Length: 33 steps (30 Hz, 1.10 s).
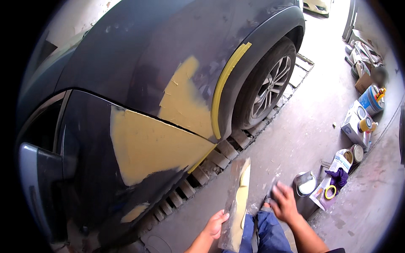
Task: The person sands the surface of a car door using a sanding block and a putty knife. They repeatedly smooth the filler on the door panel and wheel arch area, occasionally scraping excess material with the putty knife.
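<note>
In my left hand [216, 225] is a long flat board [230, 198], gripped near its lower end, with a strip of pale yellow paste [241, 198] along it. My right hand [282, 201] is beside the board, blurred, with curled fingers; whether it holds a dark object at its fingertips I cannot make out. A dark car [126, 50] fills the left side, with yellow filler patches on the door [156, 147] and front panel [185, 92], a smaller patch [133, 213] low on the door, and yellow tape [223, 84] along the wheel arch.
The front wheel [261, 84] stands over a grated floor strip [219, 159]. Along the right wall lie a white can [306, 187], purple cloth [337, 177], a tape roll [330, 192], more cans [356, 154], boxes [350, 126], a blue bucket [370, 101] and piled clutter [363, 52].
</note>
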Each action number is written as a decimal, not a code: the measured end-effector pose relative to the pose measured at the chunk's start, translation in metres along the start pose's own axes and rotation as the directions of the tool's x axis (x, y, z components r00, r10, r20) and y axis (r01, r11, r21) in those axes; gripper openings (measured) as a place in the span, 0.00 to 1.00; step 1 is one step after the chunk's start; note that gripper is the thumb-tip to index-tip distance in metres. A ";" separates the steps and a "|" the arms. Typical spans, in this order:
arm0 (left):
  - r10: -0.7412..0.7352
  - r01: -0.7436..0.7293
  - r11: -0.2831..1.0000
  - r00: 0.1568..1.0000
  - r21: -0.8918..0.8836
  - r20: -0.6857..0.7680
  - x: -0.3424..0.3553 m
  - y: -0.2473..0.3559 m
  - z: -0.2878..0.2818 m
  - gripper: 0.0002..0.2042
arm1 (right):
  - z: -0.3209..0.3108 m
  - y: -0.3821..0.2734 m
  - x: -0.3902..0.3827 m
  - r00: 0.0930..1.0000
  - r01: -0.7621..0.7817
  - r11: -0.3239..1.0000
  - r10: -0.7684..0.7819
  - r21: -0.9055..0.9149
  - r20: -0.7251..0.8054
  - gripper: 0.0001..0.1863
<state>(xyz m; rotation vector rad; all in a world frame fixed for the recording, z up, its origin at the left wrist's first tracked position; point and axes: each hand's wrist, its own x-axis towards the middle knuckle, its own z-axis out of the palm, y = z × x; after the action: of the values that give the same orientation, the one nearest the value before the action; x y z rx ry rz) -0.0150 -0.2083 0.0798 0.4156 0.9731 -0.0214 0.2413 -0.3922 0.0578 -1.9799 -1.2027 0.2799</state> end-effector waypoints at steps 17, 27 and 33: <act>-0.048 0.072 0.993 0.968 0.090 -0.246 -0.028 -0.084 -0.145 0.12 | -0.016 -0.163 0.376 0.804 0.110 0.994 -0.091 -0.004 -0.588 0.25; -0.016 0.098 0.980 0.906 0.173 -0.422 -0.022 -0.078 -0.167 0.35 | 0.045 -0.201 0.334 0.796 0.210 0.976 -0.201 -0.052 -0.571 0.27; -0.085 0.158 0.979 0.888 0.126 -0.452 -0.024 -0.064 -0.149 0.32 | 0.080 -0.191 0.319 0.812 0.276 0.960 -0.257 -0.043 -0.524 0.29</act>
<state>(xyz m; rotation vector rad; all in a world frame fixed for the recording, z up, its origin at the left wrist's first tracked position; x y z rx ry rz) -0.1601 -0.2193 0.0047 0.5184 1.4582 -0.1235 0.2408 -0.0423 0.2058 -1.6678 -1.0753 -0.3691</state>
